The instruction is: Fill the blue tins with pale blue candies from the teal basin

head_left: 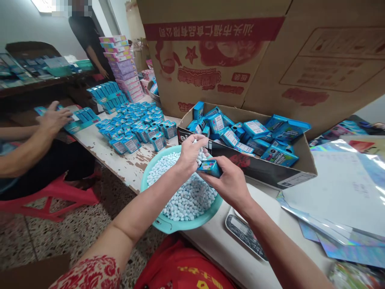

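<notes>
My right hand (230,178) grips a small blue candy box (209,167), tilted over the basin with its end toward my left hand. Curled at that end is my left hand (192,152), closed round several pale candies (201,154). Under both hands a turquoise basin (168,226) is full of small pale blue and white candies (186,200). Behind my hands, an open carton (255,170) holds many loose blue boxes (230,136).
Rows of blue boxes (135,124) stand on the worn white table (120,166). A digital scale (245,233) lies right of the basin. Shiny sheets (337,192) cover the right side. A large cardboard box (240,60) rises behind. At left, a co-worker's hands (54,118) handle boxes.
</notes>
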Demonstrator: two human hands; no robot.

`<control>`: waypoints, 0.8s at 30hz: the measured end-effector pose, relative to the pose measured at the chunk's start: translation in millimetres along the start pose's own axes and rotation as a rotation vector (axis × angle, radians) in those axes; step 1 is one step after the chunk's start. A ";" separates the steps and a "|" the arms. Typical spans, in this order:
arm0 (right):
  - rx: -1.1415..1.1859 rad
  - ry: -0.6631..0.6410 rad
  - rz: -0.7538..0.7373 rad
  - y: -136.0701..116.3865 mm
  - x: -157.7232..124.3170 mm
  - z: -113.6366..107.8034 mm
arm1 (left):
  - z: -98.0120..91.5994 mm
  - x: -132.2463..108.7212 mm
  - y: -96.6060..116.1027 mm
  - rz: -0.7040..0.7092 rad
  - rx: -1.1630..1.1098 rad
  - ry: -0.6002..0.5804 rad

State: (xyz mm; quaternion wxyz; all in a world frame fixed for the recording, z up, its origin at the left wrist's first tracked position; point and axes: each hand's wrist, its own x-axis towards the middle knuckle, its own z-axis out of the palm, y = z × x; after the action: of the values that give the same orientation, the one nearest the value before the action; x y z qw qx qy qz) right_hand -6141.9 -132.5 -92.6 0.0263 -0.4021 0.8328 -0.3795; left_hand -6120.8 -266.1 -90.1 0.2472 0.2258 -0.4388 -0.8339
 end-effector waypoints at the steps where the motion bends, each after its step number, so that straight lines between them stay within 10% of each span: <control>1: 0.011 0.005 -0.004 -0.1 -0.1 0.4 | -0.2 -0.1 -0.1 0.019 0.005 -0.006; 24: 0.157 0.168 0.008 1.2 4.0 4.7 | 0.9 0.7 7.1 0.192 0.040 -0.130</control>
State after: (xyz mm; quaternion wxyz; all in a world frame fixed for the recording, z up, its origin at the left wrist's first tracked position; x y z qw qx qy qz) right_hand -6143.8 -137.7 -95.6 -0.0108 -0.3620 0.8014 -0.4759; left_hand -6120.4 -269.6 -83.8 0.2925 0.1328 -0.4900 -0.8104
